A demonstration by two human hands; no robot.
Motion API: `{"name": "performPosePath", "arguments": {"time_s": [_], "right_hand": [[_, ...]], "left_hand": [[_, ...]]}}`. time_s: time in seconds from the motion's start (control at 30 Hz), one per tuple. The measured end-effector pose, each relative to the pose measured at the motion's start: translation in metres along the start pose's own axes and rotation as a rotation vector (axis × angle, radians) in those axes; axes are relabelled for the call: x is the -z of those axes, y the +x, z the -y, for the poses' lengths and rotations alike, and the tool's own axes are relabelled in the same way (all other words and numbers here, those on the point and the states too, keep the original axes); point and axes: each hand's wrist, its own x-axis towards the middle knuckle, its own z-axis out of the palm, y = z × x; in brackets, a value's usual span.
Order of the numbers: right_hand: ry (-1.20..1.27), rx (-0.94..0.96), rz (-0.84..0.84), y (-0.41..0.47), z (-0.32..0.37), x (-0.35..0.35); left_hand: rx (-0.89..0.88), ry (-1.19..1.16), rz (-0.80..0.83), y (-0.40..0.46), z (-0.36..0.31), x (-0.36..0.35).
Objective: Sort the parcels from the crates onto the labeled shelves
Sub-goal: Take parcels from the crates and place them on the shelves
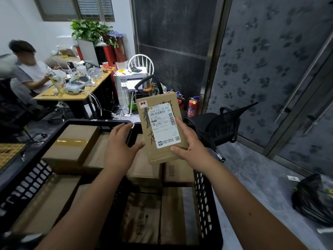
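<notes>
Black crates are sitting full of cardboard boxes; above them, right hand is gripping a labeled parcel, left hand touching its edge, fingers relaxed.

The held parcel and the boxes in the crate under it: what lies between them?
Nothing; in the head view that stretch is bare air. The right hand grips the labelled parcel above the boxes in the black crate; the left hand touches its edge.

bare forearms, no sleeves, no gloves
</notes>
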Motion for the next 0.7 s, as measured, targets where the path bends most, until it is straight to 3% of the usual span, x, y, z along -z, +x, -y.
{"name": "performPosePath", "arguments": {"time_s": [0.33,0.5,0.7], "right_hand": [[-0.05,0.069,0.068,-0.014,0.063,-0.069],[-0.036,0.123,0.116,-0.022,0.082,-0.112],[0.075,0.216,0.296,-0.034,0.104,-0.146]], "left_hand": [[-0.011,0.137,-0.1,-0.031,0.038,0.109],[0.087,0.147,-0.163,-0.062,0.058,0.152],[0.165,0.226,-0.259,-0.109,0.061,0.201]]}}
